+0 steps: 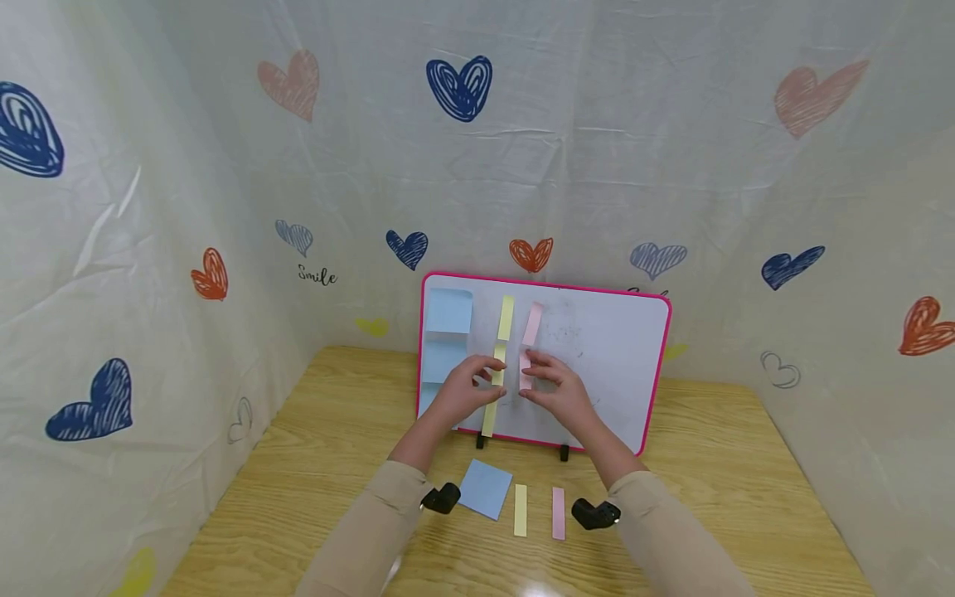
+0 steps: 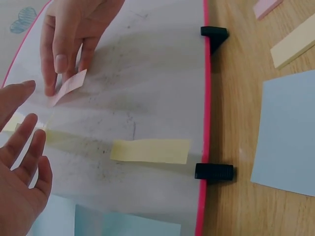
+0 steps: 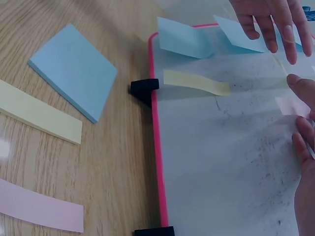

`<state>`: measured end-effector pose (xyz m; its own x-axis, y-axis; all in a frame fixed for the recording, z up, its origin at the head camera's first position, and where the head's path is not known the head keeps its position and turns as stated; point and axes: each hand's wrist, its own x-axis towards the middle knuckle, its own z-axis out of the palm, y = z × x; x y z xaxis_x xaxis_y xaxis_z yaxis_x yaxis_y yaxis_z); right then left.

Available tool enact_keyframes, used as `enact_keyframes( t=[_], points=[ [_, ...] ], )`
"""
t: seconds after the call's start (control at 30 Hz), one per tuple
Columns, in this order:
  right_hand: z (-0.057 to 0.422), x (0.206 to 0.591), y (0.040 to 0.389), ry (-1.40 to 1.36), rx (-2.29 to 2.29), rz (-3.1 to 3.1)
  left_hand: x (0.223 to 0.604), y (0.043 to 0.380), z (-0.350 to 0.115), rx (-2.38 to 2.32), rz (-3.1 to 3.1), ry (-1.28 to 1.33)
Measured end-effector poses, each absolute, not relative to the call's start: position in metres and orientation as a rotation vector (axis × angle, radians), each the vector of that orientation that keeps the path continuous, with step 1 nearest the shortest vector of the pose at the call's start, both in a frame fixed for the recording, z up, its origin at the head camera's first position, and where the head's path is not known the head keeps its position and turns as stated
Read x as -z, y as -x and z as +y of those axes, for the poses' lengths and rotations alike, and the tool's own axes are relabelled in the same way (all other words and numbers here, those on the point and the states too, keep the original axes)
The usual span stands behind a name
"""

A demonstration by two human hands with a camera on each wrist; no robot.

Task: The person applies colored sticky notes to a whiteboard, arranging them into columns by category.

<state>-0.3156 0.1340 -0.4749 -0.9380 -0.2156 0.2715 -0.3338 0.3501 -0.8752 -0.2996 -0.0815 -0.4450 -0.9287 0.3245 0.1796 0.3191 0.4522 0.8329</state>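
A white board [image 1: 597, 356] with a pink rim stands upright. Yellow strip notes [image 1: 506, 319] hang in a column, beside pink strip notes [image 1: 533, 323]. My left hand [image 1: 466, 387] hovers in front of the middle yellow strip, fingers spread and holding nothing. In the left wrist view this left hand [image 2: 22, 172] looks apart from the strips. My right hand [image 1: 561, 394] touches the lower pink strip [image 2: 69, 87] with its fingertips, thumb and fingers spread along it. That strip's lower end curls away from the board.
Blue square notes [image 1: 450, 311] line the board's left side. On the wooden table [image 1: 298, 497] before the board lie a blue note pad [image 1: 486, 489], a yellow strip pad [image 1: 521, 511] and a pink strip pad [image 1: 558, 512]. Black feet [image 1: 481, 441] support the board.
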Motion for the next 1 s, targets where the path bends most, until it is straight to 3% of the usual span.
enact_keyframes(
  t=[0.67,1.0],
  points=[
    [0.152,0.477,0.299,-0.701,-1.616,-2.496,0.455,0.284,-0.067,-1.526,2.600,-0.715],
    [0.169,0.487,0.283,-0.647,-1.598,-2.587,0.466,0.278,-0.059,-1.506,2.577,-0.739]
  ],
)
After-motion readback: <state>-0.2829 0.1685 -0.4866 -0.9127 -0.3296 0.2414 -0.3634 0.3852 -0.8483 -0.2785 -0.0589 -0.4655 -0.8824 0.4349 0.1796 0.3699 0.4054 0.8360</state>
